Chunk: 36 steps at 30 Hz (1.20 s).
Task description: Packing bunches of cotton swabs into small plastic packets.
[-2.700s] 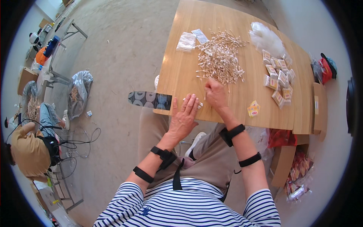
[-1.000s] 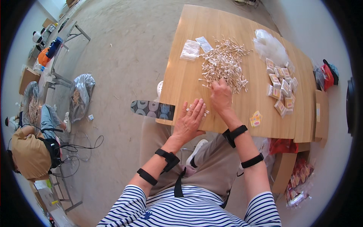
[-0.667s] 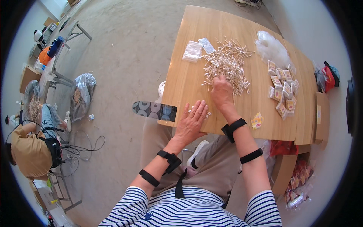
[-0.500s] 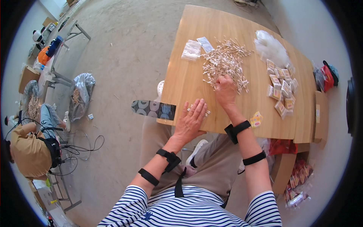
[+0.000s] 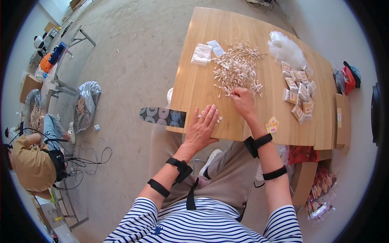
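Observation:
A loose pile of cotton swabs (image 5: 238, 69) lies on the wooden table (image 5: 194, 89). At the pile's near edge my right hand (image 5: 244, 103) is closed in a pinch, with white swab tips showing at its fingertips; how many it holds is hidden. My left hand (image 5: 202, 126) rests flat near the table's front left, fingers stretched out. Under it lies a small group of cotton swabs (image 5: 219, 119), their tips poking out beside the fingers.
Clear plastic sleeves (image 5: 201, 54) lie left of the pile. Filled small packets (image 5: 300, 91) and a heap of clear bags (image 5: 287, 49) are on the right. Yellow cards (image 5: 272, 124) sit near the front edge. A co-worker (image 5: 34, 162) sits at far left.
My right hand has drawn slightly back toward me, from over the pile to its near edge. My left hand stays flat over the small group of swabs.

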Each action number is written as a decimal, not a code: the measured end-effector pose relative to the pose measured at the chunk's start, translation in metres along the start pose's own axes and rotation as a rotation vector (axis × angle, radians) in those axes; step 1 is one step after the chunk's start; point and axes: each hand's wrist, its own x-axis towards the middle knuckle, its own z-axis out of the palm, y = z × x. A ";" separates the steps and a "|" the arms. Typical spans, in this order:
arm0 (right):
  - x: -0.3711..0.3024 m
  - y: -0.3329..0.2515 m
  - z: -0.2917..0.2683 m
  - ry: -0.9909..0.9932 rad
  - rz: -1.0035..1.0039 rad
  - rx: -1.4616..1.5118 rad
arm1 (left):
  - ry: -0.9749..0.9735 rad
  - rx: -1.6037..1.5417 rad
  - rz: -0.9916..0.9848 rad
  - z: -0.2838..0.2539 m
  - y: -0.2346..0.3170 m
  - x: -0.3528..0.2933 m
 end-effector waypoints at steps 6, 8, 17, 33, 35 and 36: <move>-0.018 0.028 -0.004 0.023 0.038 0.057 | 0.015 0.008 0.011 0.002 0.001 0.002; -0.024 0.019 -0.009 -0.094 0.099 0.153 | 0.017 0.011 0.004 0.003 0.000 -0.002; -0.030 -0.016 0.015 -0.085 -0.113 0.230 | -0.012 0.030 0.008 0.005 0.000 0.001; -0.060 -0.019 0.026 -0.062 -0.184 0.073 | 0.003 -0.001 0.012 0.003 0.000 0.001; -0.057 -0.013 0.027 -0.081 -0.183 0.131 | -0.004 0.013 0.016 0.002 0.001 0.002; -0.054 -0.017 0.025 -0.082 -0.184 0.132 | -0.011 0.013 0.009 0.003 0.001 0.001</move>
